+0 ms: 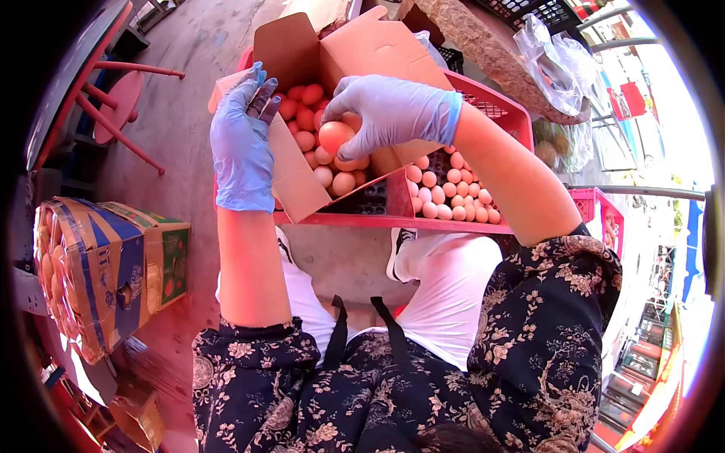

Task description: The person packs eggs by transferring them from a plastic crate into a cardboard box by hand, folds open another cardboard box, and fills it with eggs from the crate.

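Note:
An open cardboard box [298, 177] full of brown eggs [304, 118] stands tilted in a red plastic crate [516, 115]. My right hand [389, 113], in a bluish glove, reaches over the box from the right and holds one egg [336, 138] between thumb and fingers. Against the box's left side is my left hand [245, 151], also gloved, with its fingers raised and apart near the cardboard flap. No egg shows in it. Many paler eggs [453, 189] sit in rows to the right of the box, inside the crate, with a dark egg tray [371, 200] partly visible beside it.
At left, a taped cardboard carton [113, 264] stands on the floor near a red stool [121, 106]. A stone ledge [491, 53] with plastic bags [555, 60] lies beyond the crate. Another pink crate [593, 204] stands at right. My legs are close to the crate's near edge.

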A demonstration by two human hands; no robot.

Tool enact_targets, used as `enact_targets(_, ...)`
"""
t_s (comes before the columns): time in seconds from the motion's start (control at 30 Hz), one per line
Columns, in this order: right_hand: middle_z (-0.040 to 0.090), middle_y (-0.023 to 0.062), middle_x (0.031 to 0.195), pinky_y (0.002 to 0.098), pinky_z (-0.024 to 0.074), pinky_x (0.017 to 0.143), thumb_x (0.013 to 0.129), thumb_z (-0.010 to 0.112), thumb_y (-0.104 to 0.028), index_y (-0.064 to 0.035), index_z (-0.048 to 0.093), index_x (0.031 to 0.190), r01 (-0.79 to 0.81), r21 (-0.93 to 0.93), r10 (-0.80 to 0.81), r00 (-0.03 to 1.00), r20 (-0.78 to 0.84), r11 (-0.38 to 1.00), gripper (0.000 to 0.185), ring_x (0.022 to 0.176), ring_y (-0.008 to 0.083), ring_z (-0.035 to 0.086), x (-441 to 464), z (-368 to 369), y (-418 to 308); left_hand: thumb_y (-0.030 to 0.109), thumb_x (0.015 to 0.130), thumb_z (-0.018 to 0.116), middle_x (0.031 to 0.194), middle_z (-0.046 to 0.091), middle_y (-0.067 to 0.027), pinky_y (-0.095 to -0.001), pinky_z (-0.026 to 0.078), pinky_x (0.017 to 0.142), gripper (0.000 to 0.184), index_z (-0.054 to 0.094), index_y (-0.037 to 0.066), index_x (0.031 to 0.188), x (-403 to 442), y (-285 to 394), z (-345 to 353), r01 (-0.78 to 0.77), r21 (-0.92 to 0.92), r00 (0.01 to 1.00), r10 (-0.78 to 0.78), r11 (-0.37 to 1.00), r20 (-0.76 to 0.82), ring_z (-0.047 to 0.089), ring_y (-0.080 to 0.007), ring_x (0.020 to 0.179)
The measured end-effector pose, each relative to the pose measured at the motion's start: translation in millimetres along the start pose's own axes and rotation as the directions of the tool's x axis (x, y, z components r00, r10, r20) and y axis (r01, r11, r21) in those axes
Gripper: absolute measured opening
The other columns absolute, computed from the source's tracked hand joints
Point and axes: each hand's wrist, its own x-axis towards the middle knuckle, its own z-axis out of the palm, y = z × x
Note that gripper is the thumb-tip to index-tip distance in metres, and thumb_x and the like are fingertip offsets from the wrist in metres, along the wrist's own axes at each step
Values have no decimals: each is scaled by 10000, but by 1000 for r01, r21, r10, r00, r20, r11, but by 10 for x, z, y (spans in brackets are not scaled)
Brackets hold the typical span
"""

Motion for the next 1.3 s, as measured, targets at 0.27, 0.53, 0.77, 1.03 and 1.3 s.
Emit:
enact_targets(0.27,581,169,1013,392,493,776,657,729,-320,-86,691,1014,30,-380,132,910,393,924,429,909,331,605,463,709,136,147,925,498,1179,596,-99,-296,439,917,340,557,-15,1218,39,-25,-92,3,-20,1000,-2,1000,26,571,-193,1060)
enact_targets(0.53,625,150,945,376,507,719,726,673,-146,-64,637,1072,-313,-53,306,853,423,948,357,863,279,634,510,681,124,155,918,521,1189,599,-91,-288,435,912,342,559,-12,1214,-1,-9,-113,19,13,999,-19,1000,46,569,-196,1070)
enact_targets(0.77,617,55,768,336,484,476,892,499,-77,-121,590,1172,-292,403,166,933,319,868,297,547,212,565,541,788,326,158,919,525,1208,593,-93,-297,434,907,372,525,-16,1247,-79,22,60,45,49,995,-49,998,87,567,-204,1079)
enact_targets(1.03,665,81,1035,315,496,765,858,458,-6,-114,582,1251,-251,276,152,930,335,928,426,880,210,625,493,602,419,148,911,530,1225,591,-106,-310,451,883,336,559,-16,1203,43,-166,146,88,79,984,-98,993,146,584,-208,1067)
enact_targets(1.3,665,58,1049,259,460,885,867,559,-66,-78,622,1196,-59,506,88,996,-33,860,335,973,118,586,50,213,374,136,928,492,1236,586,-115,-320,472,881,310,571,-18,1185,-24,-193,278,97,193,980,-128,976,154,598,-219,1054)
